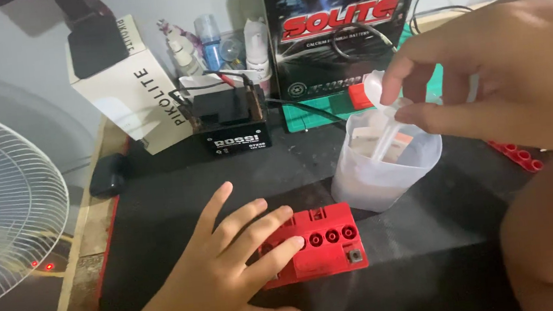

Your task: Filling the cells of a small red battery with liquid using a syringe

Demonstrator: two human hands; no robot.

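1. Hands first: the left hand (224, 283) lies flat and loose, fingers spread, on top of a small red battery (321, 241). It grips nothing; it just presses down on the battery's left side.
2. The battery sits on the black counter (181, 204), right under the left hand. Round holes run in a row along its top, just past the fingertips.
3. The right hand (502, 72) is up higher and off to the right. Its thumb and fingers pinch a small clear plastic scoop (384, 109).
4. The scoop dips into a see-through plastic cup (384, 166) just below the right hand. The cup stands upright on the counter, just behind the red battery.
5. Far past the left hand sits a black battery (230, 123) with wires on it, and a white box (134, 88) stands beside it.
6. Behind the cup stands a tall dark box (342, 29).
7. A white fan (7, 206) is well off to the left of the left hand.
8. A red strip of caps (520, 154) lies under the right hand.
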